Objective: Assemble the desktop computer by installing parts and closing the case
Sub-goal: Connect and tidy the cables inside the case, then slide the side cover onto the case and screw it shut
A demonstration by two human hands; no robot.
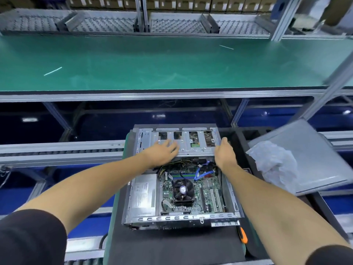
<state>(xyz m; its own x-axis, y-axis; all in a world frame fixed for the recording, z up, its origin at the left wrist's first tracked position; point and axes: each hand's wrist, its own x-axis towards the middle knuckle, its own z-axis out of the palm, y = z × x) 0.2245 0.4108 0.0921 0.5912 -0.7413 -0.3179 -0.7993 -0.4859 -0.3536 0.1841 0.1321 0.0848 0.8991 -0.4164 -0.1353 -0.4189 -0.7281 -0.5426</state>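
Note:
An open desktop case (133, 217) lies flat on a black mat, its motherboard with a black CPU fan (183, 190) and a silver power supply (142, 194) exposed. A metal drive cage (193, 144) spans the far end of the case. My left hand (164, 152) rests flat on the cage's left part with fingers spread. My right hand (224, 152) lies against the cage's right edge, thumb up; its fingers are hidden behind the edge. Yellow and blue cables (200, 169) run under the cage.
A grey side panel (315, 159) leans at the right with a crumpled clear plastic bag (275, 165) on it. An orange-handled screwdriver (243, 235) lies by the case's near right corner. A green conveyor belt (172, 64) runs behind, aluminium frame posts at the right.

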